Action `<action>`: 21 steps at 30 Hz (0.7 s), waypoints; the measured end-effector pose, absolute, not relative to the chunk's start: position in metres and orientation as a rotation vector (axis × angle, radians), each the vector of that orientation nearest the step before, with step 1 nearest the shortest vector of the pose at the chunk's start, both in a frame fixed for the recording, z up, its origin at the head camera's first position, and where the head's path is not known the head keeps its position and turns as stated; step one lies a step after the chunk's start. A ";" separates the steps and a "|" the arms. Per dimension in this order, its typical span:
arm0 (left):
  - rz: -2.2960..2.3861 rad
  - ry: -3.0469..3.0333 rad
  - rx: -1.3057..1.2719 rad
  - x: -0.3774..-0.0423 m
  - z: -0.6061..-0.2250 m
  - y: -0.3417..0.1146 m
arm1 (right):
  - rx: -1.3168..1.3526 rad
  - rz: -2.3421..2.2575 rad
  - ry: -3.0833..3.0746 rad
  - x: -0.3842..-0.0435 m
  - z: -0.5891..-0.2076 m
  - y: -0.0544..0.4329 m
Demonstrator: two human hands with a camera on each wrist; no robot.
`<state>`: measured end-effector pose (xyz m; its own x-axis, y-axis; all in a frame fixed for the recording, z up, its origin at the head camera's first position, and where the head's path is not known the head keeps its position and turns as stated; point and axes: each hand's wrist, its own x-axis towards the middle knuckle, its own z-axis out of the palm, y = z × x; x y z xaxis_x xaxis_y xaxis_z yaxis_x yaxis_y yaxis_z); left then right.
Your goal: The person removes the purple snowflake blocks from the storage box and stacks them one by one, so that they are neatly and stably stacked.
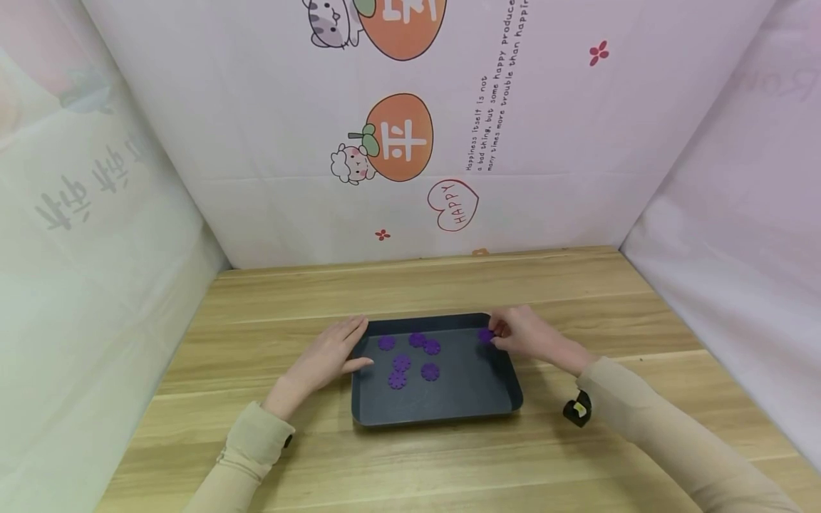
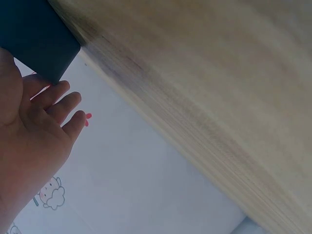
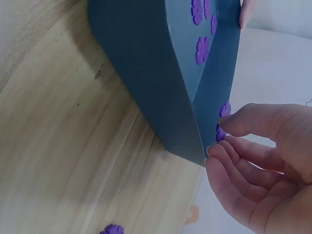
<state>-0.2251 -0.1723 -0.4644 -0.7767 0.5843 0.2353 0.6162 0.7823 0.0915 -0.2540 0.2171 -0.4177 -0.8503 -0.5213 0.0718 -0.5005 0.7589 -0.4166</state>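
A dark grey rectangular tray (image 1: pixel 468 388) lies on the wooden table with several purple notched plastic discs (image 1: pixel 430 371) on its floor. At its back right corner, my right hand (image 1: pixel 521 331) pinches one purple notched disc (image 3: pixel 222 127) between thumb and index finger, just inside the wall; the other fingers bend loosely by the rim. My left hand (image 1: pixel 326 353) rests at the tray's back left corner. Its fingers extend along the rim and its thumb reaches over the inside. In the left wrist view, the left fingertips (image 2: pixel 73 100) show beside the tray's corner.
Another purple disc (image 3: pixel 113 229) lies on the table outside the tray, at the bottom of the right wrist view. White printed cloth (image 1: pixel 551 142) hangs behind the wooden table (image 1: pixel 410 470) and along both sides. A black wrist strap piece (image 1: pixel 577 409) hangs at the right cuff.
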 end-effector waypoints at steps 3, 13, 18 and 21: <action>-0.243 -2.788 -0.944 -0.225 -0.465 -0.172 | -0.847 -0.672 2.912 -0.254 -0.417 0.222; -0.246 -2.771 -0.951 -0.227 -0.466 -0.173 | -0.829 -0.693 2.939 -0.250 -0.414 0.234; -0.248 -2.732 -0.961 -0.227 -0.466 -0.173 | -0.799 -0.664 2.951 -0.249 -0.414 0.242; -0.255 -2.721 -0.968 -0.226 -0.466 -0.173 | -0.790 -0.642 2.962 -0.250 -0.414 0.245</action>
<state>-0.2264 -0.1728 -0.4662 -0.7511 0.5961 0.2837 0.6385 0.7652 0.0827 -0.2496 0.2455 -0.4143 -0.8727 -0.4792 0.0940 -0.4751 0.7887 -0.3902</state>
